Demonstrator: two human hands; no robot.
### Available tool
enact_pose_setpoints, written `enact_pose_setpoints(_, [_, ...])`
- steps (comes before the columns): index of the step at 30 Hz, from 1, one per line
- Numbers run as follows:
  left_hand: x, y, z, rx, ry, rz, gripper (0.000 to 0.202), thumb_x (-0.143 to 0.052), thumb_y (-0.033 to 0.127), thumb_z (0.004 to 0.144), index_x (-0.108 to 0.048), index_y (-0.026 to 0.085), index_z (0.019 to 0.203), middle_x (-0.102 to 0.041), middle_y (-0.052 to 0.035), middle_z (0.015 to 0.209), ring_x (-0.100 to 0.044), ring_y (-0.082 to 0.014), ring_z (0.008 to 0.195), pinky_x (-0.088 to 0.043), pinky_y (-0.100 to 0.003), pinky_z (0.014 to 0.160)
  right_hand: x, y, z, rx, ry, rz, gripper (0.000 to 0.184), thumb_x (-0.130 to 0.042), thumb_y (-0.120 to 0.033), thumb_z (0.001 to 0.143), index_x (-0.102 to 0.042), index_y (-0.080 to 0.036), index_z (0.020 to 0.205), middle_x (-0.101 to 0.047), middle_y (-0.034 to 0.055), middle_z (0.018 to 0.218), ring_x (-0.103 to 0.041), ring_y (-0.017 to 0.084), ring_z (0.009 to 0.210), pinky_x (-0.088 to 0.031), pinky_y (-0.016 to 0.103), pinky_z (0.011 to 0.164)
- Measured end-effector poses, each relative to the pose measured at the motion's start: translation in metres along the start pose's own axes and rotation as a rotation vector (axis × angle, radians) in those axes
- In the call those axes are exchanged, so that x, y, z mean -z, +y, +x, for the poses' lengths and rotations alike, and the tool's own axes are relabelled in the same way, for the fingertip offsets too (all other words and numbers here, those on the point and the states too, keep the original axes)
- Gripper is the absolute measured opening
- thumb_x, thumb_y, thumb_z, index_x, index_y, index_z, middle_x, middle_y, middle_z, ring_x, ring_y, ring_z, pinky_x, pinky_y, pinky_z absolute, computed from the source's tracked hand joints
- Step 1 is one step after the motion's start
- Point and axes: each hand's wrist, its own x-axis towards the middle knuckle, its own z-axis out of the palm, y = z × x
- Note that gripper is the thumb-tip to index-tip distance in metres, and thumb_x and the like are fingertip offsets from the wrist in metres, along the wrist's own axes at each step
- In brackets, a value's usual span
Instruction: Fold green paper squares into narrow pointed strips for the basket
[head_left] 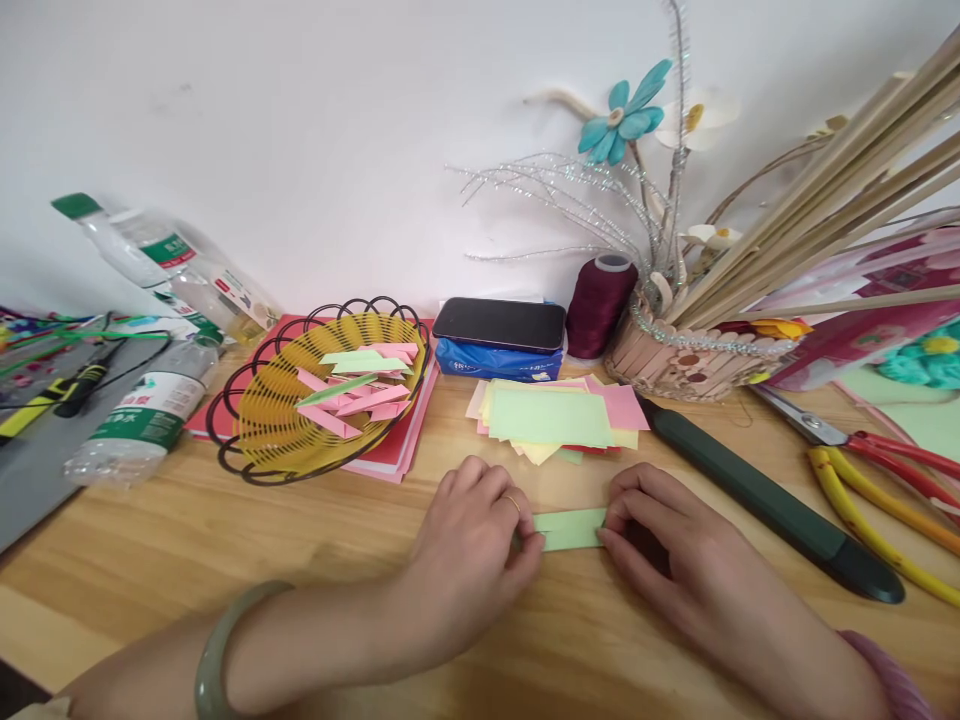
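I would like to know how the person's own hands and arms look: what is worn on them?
The left hand is bare except for a thin gold-coloured ring; a smooth, rounded grey-green bangle circles the left forearm. The right hand is bare, with no ring visible, and a pinkish-purple sleeve shows behind it.

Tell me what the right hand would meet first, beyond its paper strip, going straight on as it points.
Probably the left hand, which holds the other end of the green paper strip, though depth is unclear.
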Motion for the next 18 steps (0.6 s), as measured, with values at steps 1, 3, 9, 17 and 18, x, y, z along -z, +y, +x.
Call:
enact_pose_setpoints(1, [0.0, -0.0001, 0.0002, -0.002, -0.006, 0.01, 0.005, -0.055, 0.014, 0.077, -0.054, 0.017, 0.073, -0.054, -0.0013, 0.078, -0.043, -0.0195, 0.081, -0.038, -0.033, 0.068, -0.0004, 0.0, -0.0002, -0.005, -0.004, -0.005, 0.014, -0.039, -0.016, 0.086, -0.046, -0.021, 0.075, -0.049, 0.0047, 0.084, -0.051, 0.017, 0.077, -0.046, 0.033, 0.068])
enact_pose_setpoints(3, [0.0002, -0.0004, 0.0005, -0.009, -0.015, 0.024, 0.005, -0.054, 0.014, 0.078, -0.054, 0.017, 0.074, -0.053, -0.0016, 0.079, -0.043, -0.0196, 0.081, -0.039, -0.034, 0.068, -0.0013, 0.0002, -0.0005, -0.011, -0.008, -0.012, 0.013, -0.039, -0.017, 0.086, -0.045, -0.02, 0.075, -0.048, 0.0051, 0.084, -0.05, 0.018, 0.078, -0.046, 0.035, 0.069])
enact_pose_setpoints(9, [0.0008, -0.001, 0.0008, -0.025, -0.024, 0.052, 0.006, -0.051, 0.014, 0.079, -0.053, 0.016, 0.075, -0.053, -0.0026, 0.082, -0.042, -0.0198, 0.082, -0.039, -0.034, 0.069, -0.0025, 0.0009, 0.0005, 0.009, -0.021, -0.052, 0.013, -0.04, -0.015, 0.084, -0.045, -0.021, 0.074, -0.048, 0.0051, 0.084, -0.05, 0.018, 0.077, -0.047, 0.034, 0.069])
enact_pose_setpoints(17, [0.0008, 0.0003, 0.0017, -0.026, -0.045, 0.063, 0.005, -0.05, 0.013, 0.079, -0.053, 0.016, 0.076, -0.052, -0.0033, 0.083, -0.042, -0.0207, 0.083, -0.04, -0.035, 0.068, -0.0008, -0.0022, 0.0001, 0.041, 0.0, -0.036, 0.011, -0.039, -0.013, 0.083, -0.046, -0.021, 0.078, -0.049, 0.0061, 0.087, -0.051, 0.018, 0.081, -0.047, 0.033, 0.07])
enact_pose_setpoints(18, [0.0016, 0.0002, 0.0022, -0.028, -0.047, 0.054, 0.005, -0.05, 0.013, 0.078, -0.053, 0.016, 0.078, -0.052, -0.0036, 0.085, -0.042, -0.0206, 0.083, -0.041, -0.035, 0.069, -0.0001, -0.002, -0.0003, 0.051, 0.004, -0.031, 0.011, -0.039, -0.013, 0.083, -0.046, -0.021, 0.078, -0.05, 0.0064, 0.088, -0.051, 0.018, 0.083, -0.047, 0.033, 0.071])
